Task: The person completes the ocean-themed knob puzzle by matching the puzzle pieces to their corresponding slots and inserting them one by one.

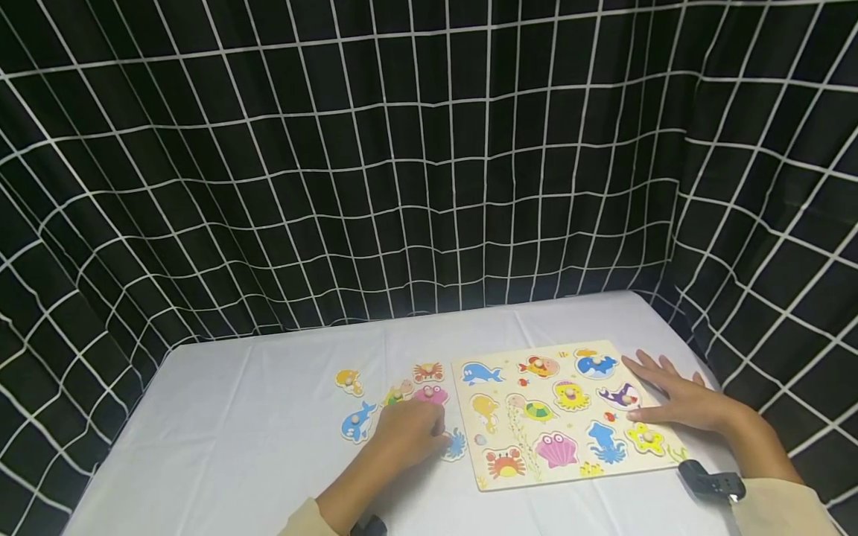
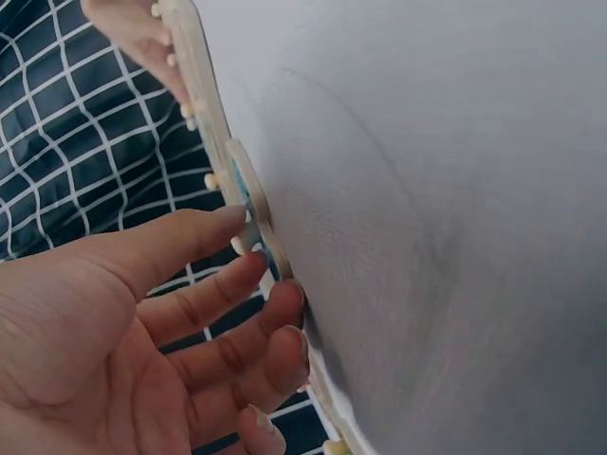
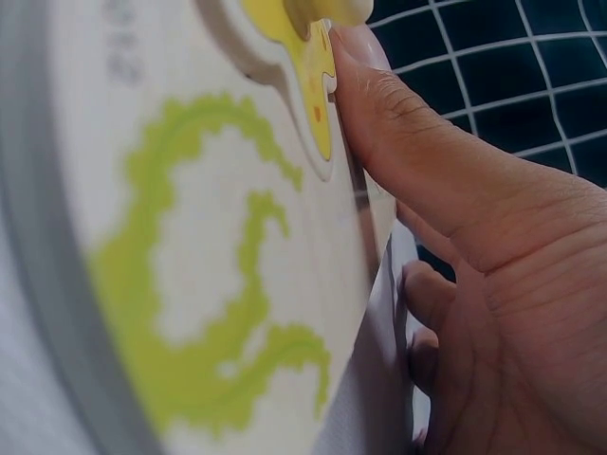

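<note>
A wooden sea-animal puzzle board [image 1: 536, 478] lies on the white tablecloth right of centre, with several knobbed pieces seated in it. Loose pieces lie to its left: a blue dolphin [image 1: 357, 423], a yellow one [image 1: 348, 381], a crab [image 1: 427, 371], a pink one [image 1: 431, 393] and a blue octopus [image 1: 456, 444]. My left hand [image 1: 418, 432] rests over these, its relaxed fingertips [image 2: 285, 303] touching the edge of a blue piece [image 2: 256, 213]. My right hand [image 1: 660, 387] lies flat on the board's right edge, thumb [image 3: 408, 142] against the yellow piece [image 3: 303, 57].
A black curtain with a white grid [image 1: 429, 164] closes in the table at the back and both sides. White cloth [image 1: 234, 432] stretches to the left of the loose pieces. A black wrist-worn camera [image 1: 710, 482] sits on my right forearm.
</note>
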`<move>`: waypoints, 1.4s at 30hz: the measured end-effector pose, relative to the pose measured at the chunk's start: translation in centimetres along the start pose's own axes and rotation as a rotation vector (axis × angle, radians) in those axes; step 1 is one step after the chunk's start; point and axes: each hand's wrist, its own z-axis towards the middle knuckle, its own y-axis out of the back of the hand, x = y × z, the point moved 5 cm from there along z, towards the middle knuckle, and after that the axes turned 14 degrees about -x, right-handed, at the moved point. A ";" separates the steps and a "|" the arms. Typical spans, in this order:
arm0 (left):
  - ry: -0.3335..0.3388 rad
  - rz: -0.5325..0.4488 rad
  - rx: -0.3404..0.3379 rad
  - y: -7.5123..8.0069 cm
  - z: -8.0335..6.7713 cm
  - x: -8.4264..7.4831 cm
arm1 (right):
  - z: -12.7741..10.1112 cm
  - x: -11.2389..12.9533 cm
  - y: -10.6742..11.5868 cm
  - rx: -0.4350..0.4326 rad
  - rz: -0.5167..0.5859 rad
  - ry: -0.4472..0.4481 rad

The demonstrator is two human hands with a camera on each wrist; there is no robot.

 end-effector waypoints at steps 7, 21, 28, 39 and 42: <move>-0.024 0.034 0.018 1.1 -0.2 0.0 | -0.1 0.1 0.0 -0.002 0.001 -0.006; -0.116 0.041 0.051 1.5 -0.6 -0.2 | -0.4 -0.3 0.2 -0.006 -0.010 -0.005; -0.083 -0.024 0.023 0.8 -0.8 0.1 | -0.3 -0.3 0.2 -0.001 -0.008 -0.007; -0.077 -0.036 0.008 1.3 -0.7 -0.2 | -0.1 0.1 0.1 0.007 -0.007 0.003; -0.095 -0.041 0.001 1.3 -0.5 -0.7 | -0.1 0.2 0.3 0.006 -0.016 0.010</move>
